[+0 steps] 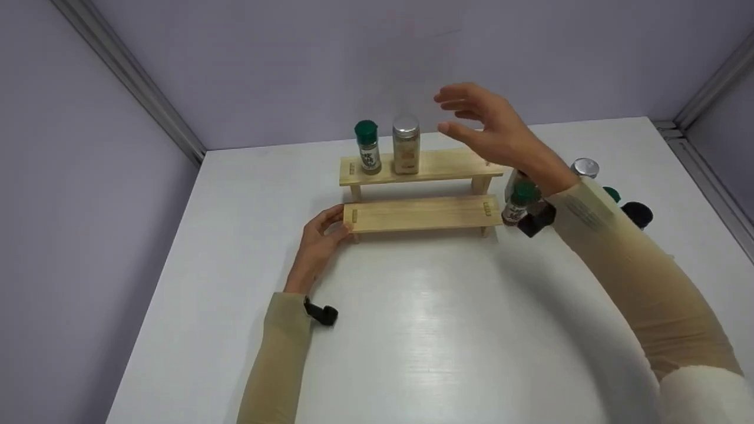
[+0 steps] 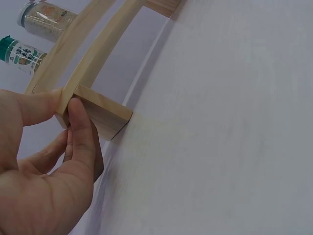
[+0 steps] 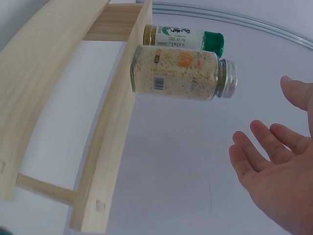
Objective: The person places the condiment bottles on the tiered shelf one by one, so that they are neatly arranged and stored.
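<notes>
A two-step wooden rack [image 1: 421, 215] stands on the white table. My left hand [image 1: 321, 238] pinches the left end of its lower board between thumb and fingers, as the left wrist view also shows. On the upper board stand a green-capped spice bottle [image 1: 369, 154] and, to its right, a silver-capped glass jar [image 1: 406, 150] of pale granules. My right hand [image 1: 495, 126] hangs in the air above the right part of the upper board, fingers apart and holding nothing. In the right wrist view it is apart from the silver-capped jar [image 3: 176, 73].
Right of the rack, partly behind my right forearm, stand several more containers: a green-capped bottle [image 1: 518, 203], a silver-lidded jar [image 1: 585, 168], a black-lidded one [image 1: 637, 215]. Grey walls [image 1: 283, 70] border the table at the back and sides.
</notes>
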`<state>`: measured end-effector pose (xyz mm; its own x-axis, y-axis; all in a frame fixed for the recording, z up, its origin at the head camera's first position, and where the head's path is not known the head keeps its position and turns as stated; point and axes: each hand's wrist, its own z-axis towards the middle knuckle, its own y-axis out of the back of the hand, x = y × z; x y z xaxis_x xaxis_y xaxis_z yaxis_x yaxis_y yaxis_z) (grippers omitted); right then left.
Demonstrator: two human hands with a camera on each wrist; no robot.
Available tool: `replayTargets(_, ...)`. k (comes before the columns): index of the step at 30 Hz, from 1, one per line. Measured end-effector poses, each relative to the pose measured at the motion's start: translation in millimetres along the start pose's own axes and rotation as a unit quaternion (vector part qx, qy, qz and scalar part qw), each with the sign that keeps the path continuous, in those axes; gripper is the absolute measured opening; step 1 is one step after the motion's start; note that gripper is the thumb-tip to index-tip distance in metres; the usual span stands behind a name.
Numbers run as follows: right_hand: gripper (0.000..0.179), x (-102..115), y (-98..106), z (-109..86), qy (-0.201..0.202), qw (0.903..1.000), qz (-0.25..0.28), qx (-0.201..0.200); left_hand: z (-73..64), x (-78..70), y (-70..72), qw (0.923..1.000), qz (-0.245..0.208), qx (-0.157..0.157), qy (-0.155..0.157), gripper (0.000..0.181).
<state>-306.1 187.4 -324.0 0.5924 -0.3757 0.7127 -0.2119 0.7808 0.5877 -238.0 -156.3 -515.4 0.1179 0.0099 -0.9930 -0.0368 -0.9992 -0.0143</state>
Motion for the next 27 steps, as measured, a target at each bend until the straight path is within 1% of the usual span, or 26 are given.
replayTargets(3,0.048,2,15,-14.9,0.007,0.9997,-0.019,-0.010,-1.0,-0.2,0.6,1.0000,0.005,0.002,0.001,0.052)
replayTargets(6,0.046,4,29,-29.6,0.005,0.9990,-0.039,-0.021,-1.1,-1.1,2.2,0.9999,0.014,0.003,0.007,0.051)
replayTargets(8,0.045,2,39,-39.1,0.005,0.9979,-0.055,-0.032,-0.7,-1.9,3.2,0.9997,0.022,0.002,0.007,0.051)
replayTargets(10,0.045,-1,47,-49.5,0.003,0.9966,-0.068,-0.046,-0.5,-2.4,3.4,0.9998,0.019,0.001,0.005,0.052)
replayTargets(14,0.046,-11,60,-73.9,-0.007,0.9935,-0.088,-0.073,-1.6,-3.2,2.5,1.0000,0.006,0.002,0.000,0.052)
replayTargets(22,0.047,-35,81,-129.9,-0.049,0.9848,-0.108,-0.127,-2.9,-3.3,4.3,1.0000,0.009,0.001,-0.003,0.052)
replayTargets(27,0.048,-52,90,-160.8,-0.070,0.9789,-0.130,-0.141,-2.5,-4.1,3.8,0.9999,0.010,0.004,-0.001,0.053)
